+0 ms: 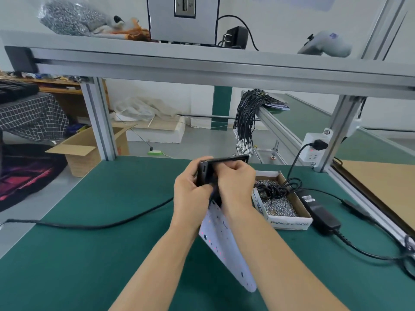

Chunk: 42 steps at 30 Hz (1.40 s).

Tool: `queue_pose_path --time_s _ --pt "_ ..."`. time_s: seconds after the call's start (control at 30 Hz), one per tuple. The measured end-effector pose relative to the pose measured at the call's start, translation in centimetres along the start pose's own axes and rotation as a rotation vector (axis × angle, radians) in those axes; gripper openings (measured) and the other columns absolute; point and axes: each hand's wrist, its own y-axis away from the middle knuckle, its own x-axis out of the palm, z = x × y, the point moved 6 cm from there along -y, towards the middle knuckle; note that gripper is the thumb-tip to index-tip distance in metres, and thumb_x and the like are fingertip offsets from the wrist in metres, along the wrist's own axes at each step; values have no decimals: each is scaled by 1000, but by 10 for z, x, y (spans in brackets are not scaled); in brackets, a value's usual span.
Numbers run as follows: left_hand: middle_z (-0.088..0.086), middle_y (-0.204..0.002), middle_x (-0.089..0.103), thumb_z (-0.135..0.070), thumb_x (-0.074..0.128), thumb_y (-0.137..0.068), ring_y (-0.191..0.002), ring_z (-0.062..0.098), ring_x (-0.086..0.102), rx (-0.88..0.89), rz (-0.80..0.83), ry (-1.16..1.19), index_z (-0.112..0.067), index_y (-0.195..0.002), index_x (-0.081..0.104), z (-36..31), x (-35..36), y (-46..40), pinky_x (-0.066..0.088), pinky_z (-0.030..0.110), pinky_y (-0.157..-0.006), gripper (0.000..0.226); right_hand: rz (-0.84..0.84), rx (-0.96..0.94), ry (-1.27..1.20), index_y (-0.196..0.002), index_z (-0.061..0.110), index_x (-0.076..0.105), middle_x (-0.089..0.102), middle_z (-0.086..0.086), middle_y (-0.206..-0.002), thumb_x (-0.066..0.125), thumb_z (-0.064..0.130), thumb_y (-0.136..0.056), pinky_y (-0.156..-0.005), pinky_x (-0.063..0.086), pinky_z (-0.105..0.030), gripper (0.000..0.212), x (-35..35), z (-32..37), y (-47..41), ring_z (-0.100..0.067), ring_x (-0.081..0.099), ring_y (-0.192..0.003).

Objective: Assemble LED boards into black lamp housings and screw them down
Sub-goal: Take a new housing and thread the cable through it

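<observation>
Now both hands are raised above the green bench mat (94, 254), near the centre of the view. The left hand (190, 191) has its fingers curled around the left end of the black lamp housing (207, 173), and the right hand (235, 180) grips the same housing from the right side, with its fingers folded over the top edge. The housing is held up in the air, tilted, with one long edge pointing toward 2 o'clock.

A white LED board (224, 243) hangs down from under the hands toward 5 o'clock, between the two forearms. Its upper end is hidden behind the hands, so I cannot tell if it is already inside the housing or only touching it. Small reddish dots are visible on its surface.

At 3 o'clock from the hands, a cardboard box (289, 223) stands on the mat, filled with small silver screws (280, 206). A coiled black cable (276, 189) lies on top of the screws. Just beside the box, further at 3 o'clock, lies a black power adapter (321, 212). Another black cable (101, 225) runs across the mat toward 9 o'clock.

At 12 o'clock, behind the bench, a bundle of black wires (247, 115) with white connectors hangs from a rail. A white wall socket (314, 147) with a plug is at 2 o'clock.
</observation>
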Motion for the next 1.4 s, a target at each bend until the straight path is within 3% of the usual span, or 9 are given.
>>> queue_pose_path --time_s 0.23,0.43,0.67,0.83,0.93,1.03,1.17,1.27,1.4 --pt "20 -89 66 18 48 -61 -74 29 62 -160 -50 103 -17 -98 69 8 -14 -19 52 34 -66 54 265 -80 72 -97 7 71 73 -4 -73 69 7 -81 -65 54 -30 15 3 -1 8 -14 66 -63" --pt "27 -99 64 8 49 -50 -78 32 61 -143 -70 127 -17 -98 69 8 -18 -18 49 42 -69 58 48 -394 406 -86 16 73 72 0 -84 70 18 -83 -77 49 -33 5 -2 22 15 -18 64 -79" --pt "14 -109 66 8 42 -46 -91 26 64 -56 56 -2 -32 -90 73 3 -17 -15 47 30 -66 67 -67 -227 138 -74 5 64 66 -8 -75 64 5 -85 -68 46 -34 11 7 4 19 -20 55 -68" --pt "0 -92 75 22 53 -64 -82 15 70 -147 40 130 -11 -96 73 7 -38 -23 58 28 -71 49 435 -388 468 -120 31 65 54 -3 -93 53 17 -97 -84 43 -21 29 12 1 46 -13 54 -88" --pt "1 -76 74 11 60 -82 -67 14 68 -185 -88 174 -10 -86 73 8 -55 -24 56 25 -62 25 476 -373 311 -97 33 75 64 11 -74 60 6 -88 -58 39 -8 32 -19 37 27 0 53 -62" --pt "9 -80 74 5 63 -79 -69 19 70 -223 -95 254 -10 -83 77 11 -64 -21 57 28 -62 21 269 -128 260 -75 22 74 58 9 -63 56 13 -89 -48 34 -15 24 -57 48 -19 -5 43 -52" --pt "16 -97 74 -3 66 -70 -85 26 71 -245 149 307 -3 -94 76 9 -43 -14 58 30 -71 26 819 541 194 -92 13 71 69 -7 -94 50 45 -95 -81 50 -31 39 -18 -1 0 -20 62 -81" --pt "15 -101 73 -2 65 -70 -91 25 71 -228 181 266 -1 -94 73 8 -35 -13 56 31 -77 26 992 560 -29 -108 17 72 71 -5 -97 49 36 -93 -78 56 -27 33 9 -4 15 -17 67 -84" --pt "17 -100 73 -4 65 -71 -88 26 71 -283 192 297 -3 -96 75 11 -40 -12 58 32 -77 27 727 606 -244 -110 5 62 66 -9 -84 49 22 -98 -66 55 -25 25 11 -15 2 -18 63 -70"
